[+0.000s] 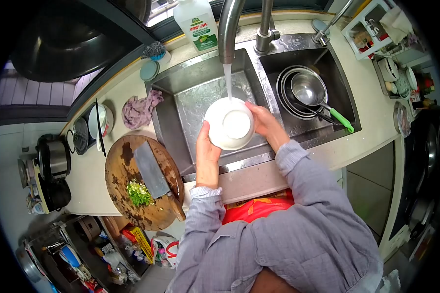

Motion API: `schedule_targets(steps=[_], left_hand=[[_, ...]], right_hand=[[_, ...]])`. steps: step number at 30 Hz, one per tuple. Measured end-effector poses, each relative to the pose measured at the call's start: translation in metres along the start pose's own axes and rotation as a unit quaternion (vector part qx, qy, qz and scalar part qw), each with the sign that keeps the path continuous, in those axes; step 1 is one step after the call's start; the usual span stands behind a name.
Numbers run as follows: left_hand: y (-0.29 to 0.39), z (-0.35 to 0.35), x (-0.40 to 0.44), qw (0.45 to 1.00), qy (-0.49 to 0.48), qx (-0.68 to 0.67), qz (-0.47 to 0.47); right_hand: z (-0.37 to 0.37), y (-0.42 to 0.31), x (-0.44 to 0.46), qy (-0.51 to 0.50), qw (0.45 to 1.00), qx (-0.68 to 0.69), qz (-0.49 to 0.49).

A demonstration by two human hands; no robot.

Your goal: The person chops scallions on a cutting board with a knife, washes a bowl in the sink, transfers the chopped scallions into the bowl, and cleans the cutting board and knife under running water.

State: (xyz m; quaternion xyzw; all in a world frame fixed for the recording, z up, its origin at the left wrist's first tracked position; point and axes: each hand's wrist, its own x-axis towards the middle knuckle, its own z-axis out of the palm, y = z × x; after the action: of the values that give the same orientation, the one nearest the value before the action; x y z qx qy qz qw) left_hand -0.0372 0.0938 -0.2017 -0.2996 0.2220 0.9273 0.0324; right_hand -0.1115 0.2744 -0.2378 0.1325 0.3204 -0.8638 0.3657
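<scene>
A white bowl (236,128), its base turned up toward me, is between both hands over the left sink basin (190,105). My left hand (208,151) grips its lower left rim, thumb on the outer side. At the upper right rim, my right hand (267,125) holds it with the fingers mostly hidden. Water runs from the faucet (228,36) onto the bowl's top edge.
A round cutting board (120,168) at left bears a cleaver (150,168) and chopped greens (139,193). A purple cloth (139,110) lies beside the sink. Pots (308,89) and a green-handled utensil (341,120) sit in the right basin. A white bottle (196,27) stands behind.
</scene>
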Motion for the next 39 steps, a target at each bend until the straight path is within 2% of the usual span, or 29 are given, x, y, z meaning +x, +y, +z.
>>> schedule_targets(steps=[2,6,9,10,13,14,17,21,22,25,26,27,29,30,32,33,36,39], left_hand=[[-0.001,-0.004,0.012,0.999,0.044,0.012,0.001],[-0.011,-0.007,0.035,0.991,0.115,0.055,0.029],[-0.031,0.000,0.044,0.976,0.101,0.109,0.157],[-0.040,0.004,0.041,0.977,0.051,0.106,0.179],[-0.075,0.027,0.025,0.888,0.102,0.326,0.309],[-0.081,0.032,0.016,0.865,0.117,0.371,0.315],[-0.074,0.035,0.008,0.702,0.123,0.541,0.446],[-0.049,0.055,0.014,0.602,0.119,0.625,0.482],[-0.046,0.061,0.019,0.594,0.148,0.612,0.501],[-0.018,0.048,0.055,0.833,0.091,0.473,0.272],[-0.014,0.044,0.066,0.888,0.059,0.384,0.244],[-0.004,0.043,0.069,0.909,0.053,0.367,0.191],[0.012,0.041,0.072,0.939,0.040,0.332,0.080],[0.011,0.048,0.067,0.930,0.059,0.346,0.107],[0.012,0.046,0.058,0.912,0.018,0.391,0.124],[0.013,0.043,0.055,0.900,-0.002,0.414,0.133],[0.027,0.022,0.055,0.907,-0.049,0.412,0.068],[0.030,0.010,0.050,0.929,-0.020,0.368,0.029]], right_hand=[[-0.012,0.010,-0.005,-0.050,0.996,0.078,-0.006],[0.013,0.009,-0.022,-0.021,0.990,0.124,-0.063],[0.040,-0.001,-0.025,-0.026,0.987,0.110,-0.117],[0.047,-0.004,-0.023,-0.021,0.986,0.091,-0.139],[0.063,-0.007,-0.022,-0.009,0.986,0.054,-0.157],[0.061,-0.006,-0.019,-0.005,0.988,0.043,-0.150],[0.066,-0.004,-0.021,0.031,0.986,0.001,-0.164],[0.080,0.000,-0.027,0.089,0.972,-0.071,-0.207],[0.084,0.000,-0.028,0.104,0.965,-0.088,-0.226],[0.079,0.007,-0.024,0.105,0.961,-0.178,-0.185],[0.079,0.008,-0.023,0.101,0.958,-0.181,-0.199],[0.078,0.007,-0.022,0.102,0.951,-0.209,-0.205],[0.075,0.005,-0.017,0.106,0.935,-0.262,-0.216],[0.073,0.002,-0.015,0.127,0.915,-0.314,-0.217],[0.070,-0.005,-0.008,0.166,0.868,-0.415,-0.217],[0.069,-0.008,-0.006,0.157,0.885,-0.383,-0.213],[0.068,-0.019,-0.009,0.121,0.918,-0.328,-0.186],[0.056,-0.019,-0.004,0.034,0.953,-0.249,-0.169]])
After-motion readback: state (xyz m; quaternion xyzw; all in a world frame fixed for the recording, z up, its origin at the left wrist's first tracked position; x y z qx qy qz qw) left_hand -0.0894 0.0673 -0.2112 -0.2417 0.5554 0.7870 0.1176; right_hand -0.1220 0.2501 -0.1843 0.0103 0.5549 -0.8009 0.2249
